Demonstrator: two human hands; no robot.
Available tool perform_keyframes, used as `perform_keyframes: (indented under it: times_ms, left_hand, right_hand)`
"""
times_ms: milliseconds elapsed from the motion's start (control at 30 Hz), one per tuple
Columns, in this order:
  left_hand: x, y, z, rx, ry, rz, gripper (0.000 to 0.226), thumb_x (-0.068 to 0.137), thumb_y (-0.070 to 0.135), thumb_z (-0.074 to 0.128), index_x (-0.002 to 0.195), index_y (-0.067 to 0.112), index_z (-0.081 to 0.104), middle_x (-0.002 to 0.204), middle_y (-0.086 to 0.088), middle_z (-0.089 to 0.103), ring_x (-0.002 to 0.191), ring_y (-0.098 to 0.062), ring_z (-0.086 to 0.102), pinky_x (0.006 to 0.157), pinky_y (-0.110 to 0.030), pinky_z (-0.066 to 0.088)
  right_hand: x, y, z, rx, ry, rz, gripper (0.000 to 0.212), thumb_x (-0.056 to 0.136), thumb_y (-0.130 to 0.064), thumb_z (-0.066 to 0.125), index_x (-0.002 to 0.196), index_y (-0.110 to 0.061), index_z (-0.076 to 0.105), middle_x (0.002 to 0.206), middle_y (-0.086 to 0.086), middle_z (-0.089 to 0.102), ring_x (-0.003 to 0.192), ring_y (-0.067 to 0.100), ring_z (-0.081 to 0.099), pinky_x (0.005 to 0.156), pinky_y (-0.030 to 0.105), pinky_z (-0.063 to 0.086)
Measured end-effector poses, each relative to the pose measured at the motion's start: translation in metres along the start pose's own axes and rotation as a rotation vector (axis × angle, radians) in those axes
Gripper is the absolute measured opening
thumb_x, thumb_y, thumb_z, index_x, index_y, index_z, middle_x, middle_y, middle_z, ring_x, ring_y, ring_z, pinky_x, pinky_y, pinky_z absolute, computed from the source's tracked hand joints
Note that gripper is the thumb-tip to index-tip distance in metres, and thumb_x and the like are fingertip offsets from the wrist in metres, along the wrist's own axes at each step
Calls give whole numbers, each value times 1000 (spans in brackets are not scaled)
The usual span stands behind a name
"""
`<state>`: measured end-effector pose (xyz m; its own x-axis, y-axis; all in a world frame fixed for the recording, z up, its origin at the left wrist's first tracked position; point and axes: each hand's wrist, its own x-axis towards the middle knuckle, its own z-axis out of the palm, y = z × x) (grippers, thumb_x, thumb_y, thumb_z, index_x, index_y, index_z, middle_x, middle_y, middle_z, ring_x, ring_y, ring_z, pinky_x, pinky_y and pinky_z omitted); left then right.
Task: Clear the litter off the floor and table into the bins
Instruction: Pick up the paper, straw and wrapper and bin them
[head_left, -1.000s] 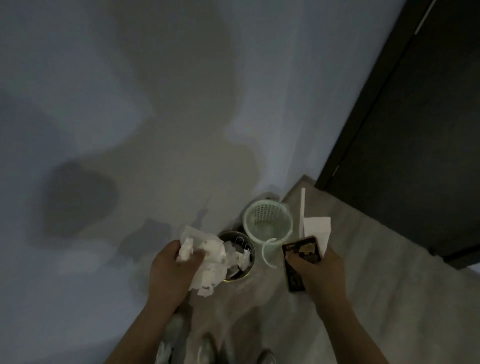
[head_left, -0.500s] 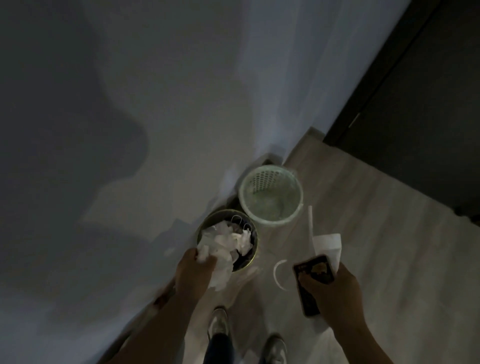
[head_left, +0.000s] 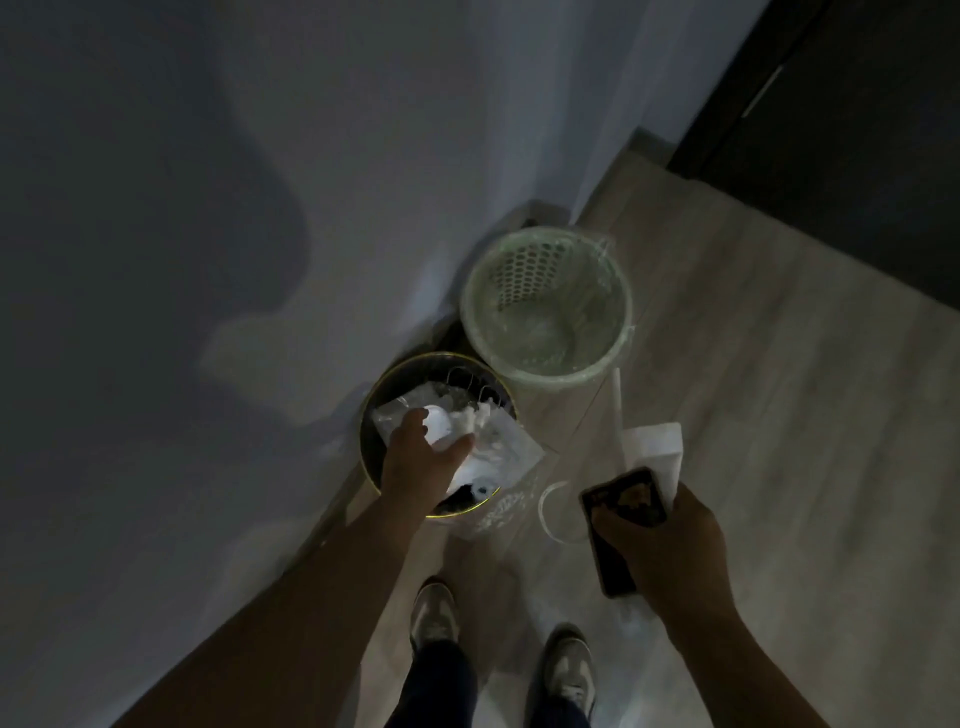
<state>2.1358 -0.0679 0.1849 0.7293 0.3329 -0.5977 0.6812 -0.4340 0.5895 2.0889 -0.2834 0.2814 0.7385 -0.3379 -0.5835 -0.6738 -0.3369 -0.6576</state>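
Observation:
Two bins stand on the floor against the wall. The near one is a dark bin with a gold rim (head_left: 375, 395); the far one is a pale green mesh basket (head_left: 618, 291). My left hand (head_left: 421, 462) reaches over the dark bin and grips a wad of crumpled white paper (head_left: 488, 441) that rests in the bin's mouth. My right hand (head_left: 665, 540) holds a dark flat packet (head_left: 618, 514), white paper (head_left: 657, 444) and a thin white stick (head_left: 616, 410) above the floor, to the right of the dark bin.
A pale curved strip (head_left: 548, 512) lies on the wooden floor near my right hand. Small white scraps (head_left: 498, 512) lie beside the dark bin. My shoes (head_left: 434, 616) stand just below. A grey wall fills the left; a dark door (head_left: 857, 130) stands at upper right.
I have stepped closer to the bins. My left hand lowered the crumpled paper from above the dark bin into its mouth. My right hand kept its hold on the packet and paper.

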Motion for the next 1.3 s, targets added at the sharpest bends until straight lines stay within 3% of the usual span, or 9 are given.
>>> perform_keyframes:
  times_ms: [233,400,533,667,767,867,1067,1167,1300]
  left_hand:
    - [14,-19,-12,111,-41,31,47,85,25,68,126,7,52,125,-11,59,116,-25,56,98,-36,45]
    - [5,-42,-35,193,-42,105,27,85,14,68,106,-2,61,104,-17,67,99,-28,64,83,-29,45]
    - [1,-60,-52,232,-58,88,18,88,9,62,100,-3,63,99,-20,66,98,-33,61,73,-21,35]
    - [0,-79,-61,268,-52,87,17,91,14,57,104,4,63,104,-12,67,102,-25,60,78,-20,37]
    - [4,-95,-62,254,-33,74,14,92,17,56,103,10,62,102,-4,67,92,-15,61,79,-23,42]
    - [8,-110,-54,265,-41,78,16,92,18,56,107,14,60,99,2,63,87,-8,55,77,-19,38]
    - [6,-118,-14,204,-55,98,16,89,14,61,105,11,64,92,-3,65,91,-19,64,83,-29,48]
    - [4,-109,19,218,-115,155,16,89,11,61,104,6,64,96,-11,68,93,-24,64,83,-34,49]
    - [1,-89,65,241,-199,199,16,87,14,63,102,7,64,94,-11,68,90,-25,65,82,-37,50]
  right_hand:
    - [12,8,31,-80,-31,0,37,73,-10,80,74,-28,48,71,-5,62,61,6,61,47,18,44]
    - [20,-2,61,-165,-56,-2,31,71,-14,80,75,-24,51,72,0,63,68,16,64,58,32,55]
    - [38,-13,99,-300,-98,-43,32,68,-18,81,78,-15,50,71,-3,56,69,19,57,58,27,43]
    - [62,-16,144,-341,-116,-75,27,76,-18,74,91,-10,52,73,-3,54,83,27,61,68,29,43]
    - [84,-8,177,-314,-265,-37,62,80,-30,76,127,-2,47,112,11,62,109,31,59,83,34,48]
    - [103,7,200,-203,-448,61,89,81,-38,73,149,-7,24,143,13,45,128,31,47,99,36,41]
    - [116,66,171,-349,-164,-104,26,86,-19,64,109,-7,65,104,12,69,102,29,62,80,29,44]
    - [126,102,131,-383,-95,-18,26,85,-14,63,110,-9,67,94,8,70,90,25,65,76,25,46]
    - [139,146,81,-458,-132,97,26,87,-16,63,113,-12,65,109,7,68,88,18,62,71,20,42]
